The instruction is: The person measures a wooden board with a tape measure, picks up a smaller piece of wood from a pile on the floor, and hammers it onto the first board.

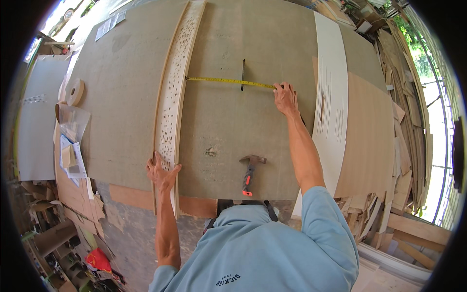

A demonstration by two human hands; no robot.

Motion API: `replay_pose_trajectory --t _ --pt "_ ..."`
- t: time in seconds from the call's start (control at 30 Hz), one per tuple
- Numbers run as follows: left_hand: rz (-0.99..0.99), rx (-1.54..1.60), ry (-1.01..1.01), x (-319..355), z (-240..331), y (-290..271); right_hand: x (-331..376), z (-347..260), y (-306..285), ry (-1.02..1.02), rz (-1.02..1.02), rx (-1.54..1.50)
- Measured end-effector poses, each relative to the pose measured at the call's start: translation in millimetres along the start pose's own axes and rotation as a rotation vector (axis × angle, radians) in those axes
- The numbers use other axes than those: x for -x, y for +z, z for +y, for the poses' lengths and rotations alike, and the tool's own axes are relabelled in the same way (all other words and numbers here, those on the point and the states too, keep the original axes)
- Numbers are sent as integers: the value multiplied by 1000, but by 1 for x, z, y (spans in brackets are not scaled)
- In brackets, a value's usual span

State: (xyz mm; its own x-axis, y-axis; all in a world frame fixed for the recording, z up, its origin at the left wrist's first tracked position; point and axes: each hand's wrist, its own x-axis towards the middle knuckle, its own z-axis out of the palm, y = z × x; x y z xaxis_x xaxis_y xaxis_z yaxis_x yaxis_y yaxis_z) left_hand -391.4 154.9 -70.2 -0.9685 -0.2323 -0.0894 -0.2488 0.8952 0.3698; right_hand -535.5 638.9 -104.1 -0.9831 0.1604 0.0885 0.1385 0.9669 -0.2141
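Note:
A long pale board dotted with many small dark holes (171, 97) lies lengthwise on the grey-green tabletop (228, 126). My left hand (163, 173) spans its near end, fingers at the left edge and thumb at the right edge. From the board's right edge a yellow tape measure blade (214, 80) stretches rightward over the table. My right hand (286, 97) is closed on the blade's other end; the case, if it is there, is hidden. A thin dark tool (242, 73), perhaps a pencil or blade, lies crosswise under the tape. Nearer me rests a claw hammer (250, 176) with a black and red handle.
White sheet strips (332, 97) and a light wood panel (367, 141) lie on the right. Stacked boards (404, 97) stand beyond them. At left are a tape roll (75, 92), a plastic sleeve (75, 121) and papers (73, 158). A paper sheet (111, 24) lies far left.

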Motion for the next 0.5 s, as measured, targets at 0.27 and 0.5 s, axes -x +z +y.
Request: replay_pose_trajectory --t 0.27,0.5 --pt "20 -35 -7 3 8 -3 -1 3 0 -25 3 -16" --pt "17 19 -32 2 3 4 -2 8 -1 -65 32 -12"
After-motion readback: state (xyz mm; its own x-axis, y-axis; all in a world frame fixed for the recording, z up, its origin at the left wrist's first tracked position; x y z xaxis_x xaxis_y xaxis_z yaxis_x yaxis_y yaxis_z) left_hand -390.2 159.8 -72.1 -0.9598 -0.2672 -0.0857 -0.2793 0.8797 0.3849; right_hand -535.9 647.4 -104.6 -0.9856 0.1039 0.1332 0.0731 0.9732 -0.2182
